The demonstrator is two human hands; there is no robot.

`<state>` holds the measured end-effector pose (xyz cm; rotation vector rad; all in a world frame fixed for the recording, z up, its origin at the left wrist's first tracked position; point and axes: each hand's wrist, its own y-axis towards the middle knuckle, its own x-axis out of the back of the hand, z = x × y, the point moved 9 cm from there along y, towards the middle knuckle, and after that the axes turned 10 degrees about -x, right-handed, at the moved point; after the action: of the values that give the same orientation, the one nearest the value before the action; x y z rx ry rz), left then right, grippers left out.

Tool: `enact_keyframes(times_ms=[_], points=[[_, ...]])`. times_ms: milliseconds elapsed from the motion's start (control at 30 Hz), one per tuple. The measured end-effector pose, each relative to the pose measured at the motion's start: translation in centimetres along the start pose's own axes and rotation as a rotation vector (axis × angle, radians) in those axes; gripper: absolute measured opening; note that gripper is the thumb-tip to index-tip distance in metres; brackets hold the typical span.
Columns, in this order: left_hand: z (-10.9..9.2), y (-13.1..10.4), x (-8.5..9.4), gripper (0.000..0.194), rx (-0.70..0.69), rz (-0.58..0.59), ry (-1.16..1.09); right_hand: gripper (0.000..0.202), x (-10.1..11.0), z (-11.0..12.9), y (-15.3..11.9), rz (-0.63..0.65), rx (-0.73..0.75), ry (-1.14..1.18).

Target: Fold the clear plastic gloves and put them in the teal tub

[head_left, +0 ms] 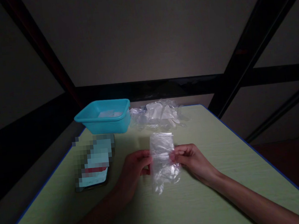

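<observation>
A clear, crinkled plastic bag point(164, 163) is held up over the middle of the table. My left hand point(137, 165) pinches its left edge between thumb and fingers. On the opposite edge, the thumb and fingers of my right hand point(187, 155) close on the plastic at about the same height. A thin line runs across the bag between the two grips, and its lower end hangs loose and wrinkled. Behind it lies a heap of clear plastic and white pieces point(160, 112).
The pale green table point(217, 200) has a blue edge. A turquoise basin point(106, 126) with white material inside stands at the back left. In front of it lies a dark-edged flat device point(97, 162), its surface pixelated. A dark wall rises behind the table.
</observation>
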<state>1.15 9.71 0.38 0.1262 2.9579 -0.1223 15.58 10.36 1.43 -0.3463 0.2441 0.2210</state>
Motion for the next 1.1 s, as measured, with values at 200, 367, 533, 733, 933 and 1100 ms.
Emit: enact_keyframes(times_ms=[200,367,533,733,933,1100], points=[[-0.4,0.0,0.0,0.014,-0.009,-0.003,-0.037,0.014,-0.1,0.1,0.0,0.04,0.024,0.018],[-0.6,0.0,0.2,0.015,0.002,-0.049,-0.075,0.006,0.1,0.5,-0.2,0.042,0.085,-0.096],[-0.8,0.0,0.5,0.02,0.002,-0.097,-0.11,0.012,-0.2,2.1,-0.9,0.042,0.205,-0.25],[-1.2,-0.1,0.3,0.033,-0.013,-0.089,-0.117,0.019,-0.5,3.4,-1.9,0.014,0.382,-0.358],[-1.1,0.1,0.0,0.041,-0.051,-0.044,-0.077,0.024,0.0,2.9,-1.8,-0.031,0.357,-0.334],[-1.4,0.2,0.0,0.044,-0.09,-0.02,-0.058,0.04,0.5,1.1,-0.5,0.036,0.112,0.046]])
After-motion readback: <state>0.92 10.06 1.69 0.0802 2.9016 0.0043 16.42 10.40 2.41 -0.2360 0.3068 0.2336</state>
